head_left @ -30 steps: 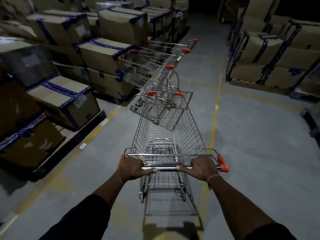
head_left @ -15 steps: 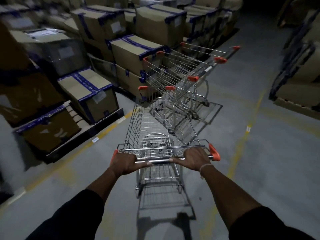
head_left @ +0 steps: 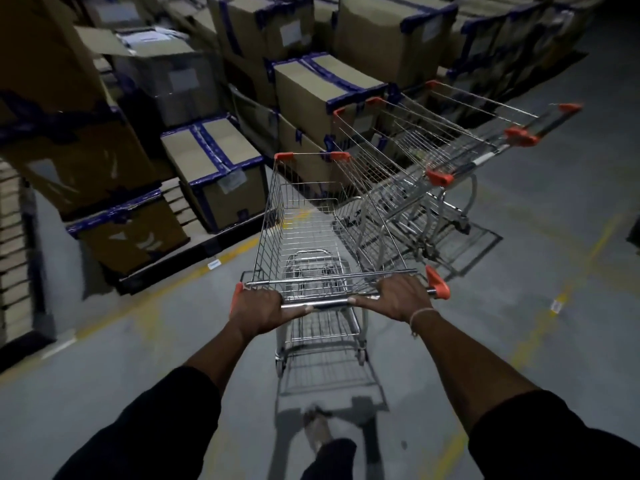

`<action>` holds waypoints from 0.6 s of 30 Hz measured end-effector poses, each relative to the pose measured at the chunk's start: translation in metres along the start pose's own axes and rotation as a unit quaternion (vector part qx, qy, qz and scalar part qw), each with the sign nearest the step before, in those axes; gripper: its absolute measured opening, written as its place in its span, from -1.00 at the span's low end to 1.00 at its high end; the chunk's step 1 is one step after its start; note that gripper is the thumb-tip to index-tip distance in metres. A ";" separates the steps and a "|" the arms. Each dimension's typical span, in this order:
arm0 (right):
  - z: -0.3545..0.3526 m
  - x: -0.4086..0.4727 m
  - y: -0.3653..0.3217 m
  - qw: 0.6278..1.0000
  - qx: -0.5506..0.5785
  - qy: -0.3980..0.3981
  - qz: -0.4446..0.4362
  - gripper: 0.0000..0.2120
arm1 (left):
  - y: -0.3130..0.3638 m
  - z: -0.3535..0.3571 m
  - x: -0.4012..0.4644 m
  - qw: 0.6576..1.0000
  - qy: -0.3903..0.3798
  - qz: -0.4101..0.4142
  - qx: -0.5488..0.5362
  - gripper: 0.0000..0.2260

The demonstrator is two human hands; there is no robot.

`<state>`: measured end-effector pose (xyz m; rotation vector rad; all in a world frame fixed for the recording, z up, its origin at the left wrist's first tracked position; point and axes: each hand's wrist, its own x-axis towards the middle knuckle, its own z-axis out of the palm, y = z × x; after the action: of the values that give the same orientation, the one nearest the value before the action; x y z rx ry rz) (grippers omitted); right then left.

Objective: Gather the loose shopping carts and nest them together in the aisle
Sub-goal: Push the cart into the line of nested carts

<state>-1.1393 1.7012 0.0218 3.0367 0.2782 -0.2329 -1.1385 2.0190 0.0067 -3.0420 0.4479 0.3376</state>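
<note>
A wire shopping cart (head_left: 304, 216) with orange corner caps stands in front of me, its chrome handle bar (head_left: 329, 302) held at both ends. My left hand (head_left: 258, 308) grips the bar's left end and my right hand (head_left: 403, 297) grips its right end. To the front right stands a row of nested carts (head_left: 440, 154), angled away, handles toward the right. The held cart's front right corner lies close beside the nested row's nearest basket; I cannot tell whether they touch.
Stacked cardboard boxes (head_left: 311, 84) with blue tape on pallets line the left and far side. A box (head_left: 214, 168) sits just left of the cart's nose. Yellow floor lines (head_left: 540, 327) mark the grey concrete aisle on the right. My foot (head_left: 317, 431) shows below.
The held cart has swung left, from pointing at the nested carts' rear to lying beside them on their left. The view has turned left, and the boxes are closer.
</note>
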 end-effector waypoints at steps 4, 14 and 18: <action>0.000 0.061 0.020 0.999 -0.036 0.028 -0.004 -0.07 | -0.009 -0.008 0.060 1.000 0.005 -0.019 -0.010 -0.09; -0.010 0.186 0.068 1.000 -0.005 0.017 0.014 0.05 | -0.021 -0.033 0.176 0.999 -0.007 -0.048 -0.020 -0.07; -0.014 0.219 0.084 1.000 0.003 -0.008 0.010 0.07 | -0.017 -0.040 0.202 0.998 0.000 -0.062 -0.026 -0.06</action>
<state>-0.9087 1.6581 0.0064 3.0397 0.2474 -0.2571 -0.9364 1.9752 0.0007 -3.1011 0.2538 0.3486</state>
